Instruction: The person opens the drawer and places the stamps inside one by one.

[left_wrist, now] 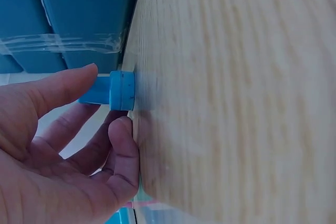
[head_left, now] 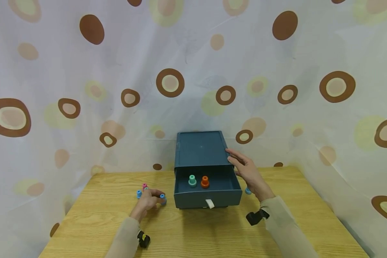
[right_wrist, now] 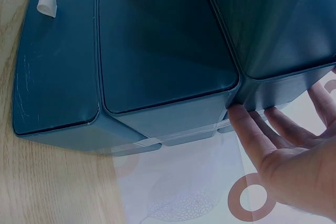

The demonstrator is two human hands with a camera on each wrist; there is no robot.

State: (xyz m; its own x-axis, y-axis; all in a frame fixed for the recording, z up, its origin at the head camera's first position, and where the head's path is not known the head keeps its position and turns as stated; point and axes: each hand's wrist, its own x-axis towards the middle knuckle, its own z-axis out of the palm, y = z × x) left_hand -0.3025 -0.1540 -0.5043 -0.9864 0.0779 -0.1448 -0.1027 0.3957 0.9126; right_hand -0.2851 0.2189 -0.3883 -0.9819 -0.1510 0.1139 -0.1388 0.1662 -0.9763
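My left hand pinches a small blue stepped peg on the table, left of a dark blue drawer cabinet. In the left wrist view, the thumb lies along the narrow part of the peg, and its wide base meets the tabletop. My right hand touches the cabinet's right side near the top edge, its fingers extended, as the right wrist view also shows. The top drawer is pulled out; inside stand a mint-green peg and an orange peg.
Beside the left hand stand a light-blue peg and a pink peg; a teal one is mostly hidden. Another blue peg sits right of the cabinet. A white pull tab hangs on the drawer front. Behind is a patterned curtain.
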